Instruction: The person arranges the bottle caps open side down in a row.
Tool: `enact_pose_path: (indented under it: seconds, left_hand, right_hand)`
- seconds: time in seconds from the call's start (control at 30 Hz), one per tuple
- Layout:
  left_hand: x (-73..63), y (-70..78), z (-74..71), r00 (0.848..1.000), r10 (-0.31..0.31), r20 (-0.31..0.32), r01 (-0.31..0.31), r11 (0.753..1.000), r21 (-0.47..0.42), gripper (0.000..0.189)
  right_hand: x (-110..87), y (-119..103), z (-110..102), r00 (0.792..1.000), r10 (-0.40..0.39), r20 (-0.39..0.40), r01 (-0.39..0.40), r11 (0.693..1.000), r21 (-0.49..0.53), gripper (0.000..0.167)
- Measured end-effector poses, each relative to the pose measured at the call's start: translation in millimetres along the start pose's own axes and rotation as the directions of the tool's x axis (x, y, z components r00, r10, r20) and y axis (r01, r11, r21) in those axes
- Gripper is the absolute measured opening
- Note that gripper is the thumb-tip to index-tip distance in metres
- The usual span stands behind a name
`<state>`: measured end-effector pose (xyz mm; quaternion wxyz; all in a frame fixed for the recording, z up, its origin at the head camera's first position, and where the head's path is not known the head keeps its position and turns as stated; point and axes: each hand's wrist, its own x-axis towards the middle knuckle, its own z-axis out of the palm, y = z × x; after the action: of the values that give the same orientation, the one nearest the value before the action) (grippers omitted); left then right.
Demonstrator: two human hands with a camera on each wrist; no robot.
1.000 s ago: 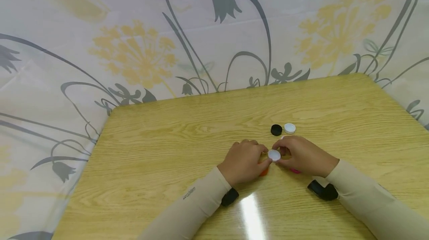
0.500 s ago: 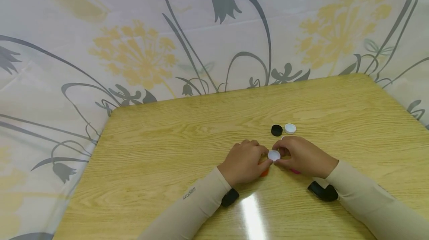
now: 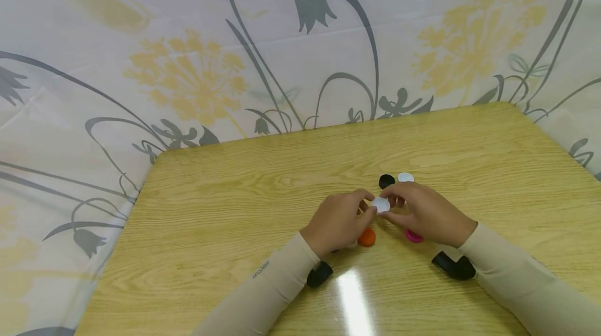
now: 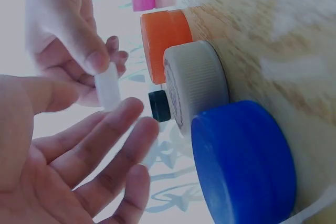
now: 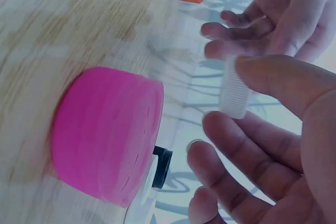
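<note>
A white ribbed bottle cap (image 3: 381,204) is held up between both hands. My right hand (image 3: 429,215) pinches it between thumb and fingers; the ribbed side of the cap shows in the right wrist view. From the other side, my left hand (image 3: 334,221) holds its edge with thumb and fingertips. Below the hands, an orange cap (image 3: 367,237) lies by the left hand and a pink cap (image 3: 414,236) under the right. The left wrist view also shows a large blue cap (image 4: 244,166) and a whitish ribbed cap (image 4: 197,85) near the left hand.
Beyond the hands, a black cap (image 3: 386,181) and another white cap (image 3: 406,177) lie side by side on the wood-grain table (image 3: 244,184). A patterned cloth (image 3: 281,64) hangs behind the table's far edge.
Both hands have moved slightly up and away in the head view with the white cap between them. More of the orange and pink caps shows now.
</note>
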<state>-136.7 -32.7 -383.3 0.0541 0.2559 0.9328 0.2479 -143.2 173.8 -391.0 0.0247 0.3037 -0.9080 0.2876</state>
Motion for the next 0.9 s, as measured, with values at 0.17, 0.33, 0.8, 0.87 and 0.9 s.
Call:
enact_pose_path:
  seconds: [0.17, 0.33, 0.8, 0.87, 0.9]
  left_hand:
    - [1.6, -1.4, -1.5, 0.999, -0.012, -0.045, 0.008, 0.996, -0.092, 0.025]
    - [2.8, -3.7, -1.5, 0.997, -0.006, -0.081, -0.007, 0.986, -0.165, 0.022]
    - [3.0, -6.2, -4.3, 0.992, -0.052, -0.118, -0.007, 0.892, -0.453, 0.027]
    - [3.1, -6.5, -4.0, 0.990, -0.051, -0.130, -0.011, 0.899, -0.439, 0.027]
    - [3.3, -6.7, -3.9, 0.989, -0.048, -0.139, -0.016, 0.905, -0.424, 0.027]
  right_hand:
    - [1.2, -1.1, 0.5, 0.999, -0.005, -0.033, 0.005, 1.000, 0.002, 0.022]
    - [0.9, -2.0, -0.6, 0.999, -0.005, -0.047, 0.006, 1.000, 0.030, 0.024]
    - [1.1, -1.7, 4.5, 0.990, -0.019, -0.139, 0.045, 0.983, 0.181, 0.034]
    - [0.6, -2.5, 3.9, 0.993, 0.014, -0.116, 0.013, 0.974, 0.227, 0.033]
    - [0.4, -3.0, 3.2, 0.994, 0.039, -0.099, -0.013, 0.968, 0.250, 0.032]
